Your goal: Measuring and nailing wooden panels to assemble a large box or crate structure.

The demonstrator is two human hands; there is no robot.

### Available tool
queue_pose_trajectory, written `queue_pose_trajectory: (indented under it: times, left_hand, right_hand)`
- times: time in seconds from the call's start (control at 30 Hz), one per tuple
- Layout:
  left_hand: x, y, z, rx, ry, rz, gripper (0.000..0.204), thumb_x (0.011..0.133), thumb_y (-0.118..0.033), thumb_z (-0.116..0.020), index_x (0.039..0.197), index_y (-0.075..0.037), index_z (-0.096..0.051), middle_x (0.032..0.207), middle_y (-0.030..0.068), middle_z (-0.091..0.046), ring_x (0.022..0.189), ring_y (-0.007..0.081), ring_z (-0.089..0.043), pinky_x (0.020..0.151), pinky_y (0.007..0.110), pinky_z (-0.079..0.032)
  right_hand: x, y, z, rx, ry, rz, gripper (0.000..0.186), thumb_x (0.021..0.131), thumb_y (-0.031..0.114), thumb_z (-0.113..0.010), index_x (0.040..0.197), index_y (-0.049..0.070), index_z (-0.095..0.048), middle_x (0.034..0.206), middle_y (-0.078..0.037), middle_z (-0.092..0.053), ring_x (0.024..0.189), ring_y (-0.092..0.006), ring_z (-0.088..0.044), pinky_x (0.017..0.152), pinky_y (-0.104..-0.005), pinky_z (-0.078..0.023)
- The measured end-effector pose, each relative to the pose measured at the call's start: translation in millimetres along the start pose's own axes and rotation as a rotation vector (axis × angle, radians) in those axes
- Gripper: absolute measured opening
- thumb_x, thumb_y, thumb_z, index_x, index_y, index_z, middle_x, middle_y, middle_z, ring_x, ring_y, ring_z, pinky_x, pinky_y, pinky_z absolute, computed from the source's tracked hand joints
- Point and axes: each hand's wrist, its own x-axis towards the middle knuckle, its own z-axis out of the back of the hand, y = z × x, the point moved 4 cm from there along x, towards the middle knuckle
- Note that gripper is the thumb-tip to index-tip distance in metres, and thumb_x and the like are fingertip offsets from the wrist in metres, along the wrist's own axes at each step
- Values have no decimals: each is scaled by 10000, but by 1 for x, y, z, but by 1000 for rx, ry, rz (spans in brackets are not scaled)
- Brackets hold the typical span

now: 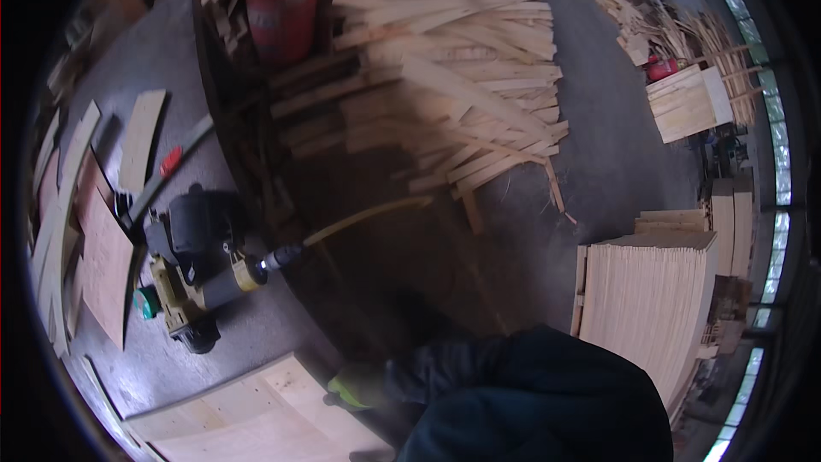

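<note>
My right hand [359,387], in a yellow-green and dark glove, is closed at the right edge of a pale wooden panel [248,415]. The panel lies on the near part of the grey worktable. A dark sleeve [445,368] runs to this hand from the lower right. My left hand does not show clearly anywhere. Farther up the table, apart from the hand, rests a yellow and black nail gun [192,291]. A yellow air hose [368,216] leads off from its metal coupling, past the table edge.
Thin boards [107,261] lie on the left of the worktable [175,47], near a grey strip with a red piece [171,161]. Beyond its edge are a red tank [282,8] and a heap of loose slats [479,77]. A tall panel stack [646,299] stands right.
</note>
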Motion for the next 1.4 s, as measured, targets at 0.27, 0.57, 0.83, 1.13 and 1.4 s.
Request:
queue_pose_trajectory:
  times: [0.27,0.57,0.83,1.13,1.4]
  left_hand:
    - [-127,86,102,554,-245,4,877,1141,-493,-837,1766,54,-555,1642,305,-736,1421,494,-786,1195,584,-659]
    - [-394,1,300,29,-331,327,1103,1037,-585,-911,1898,-71,-453,1936,277,-451,1802,537,-396,1465,743,-283]
    - [-877,96,394,274,239,989,1273,958,-579,-952,1918,-16,-335,1987,331,-294,1815,568,-329,1487,694,-253]
    - [-992,152,401,352,61,560,1281,859,-545,-1013,1838,57,-447,1766,335,-598,1643,529,-579,1408,641,-421]
    - [-949,91,383,337,-115,439,726,990,-198,-733,1645,107,-661,1486,363,-763,1268,534,-776,1137,656,-622]
  right_hand:
    - [-88,33,-4,-81,-77,-245,662,1209,644,-650,944,90,-897,796,-143,-836,770,-368,-840,851,-540,-676]
    - [-320,-53,-181,679,539,-492,742,1232,700,-615,1342,-23,-743,1189,-241,-872,897,-407,-890,701,-528,-754]
    - [-391,35,-344,135,393,-494,712,1170,732,-753,1336,39,-749,1133,-143,-842,947,-300,-861,744,-439,-701]
    - [-423,10,-370,219,296,-373,636,1171,713,-764,1126,79,-747,929,-125,-792,782,-313,-828,618,-447,-645]
    - [-452,-1,-336,223,194,-364,594,1196,638,-765,1292,52,-745,980,-152,-847,708,-319,-833,576,-472,-662]
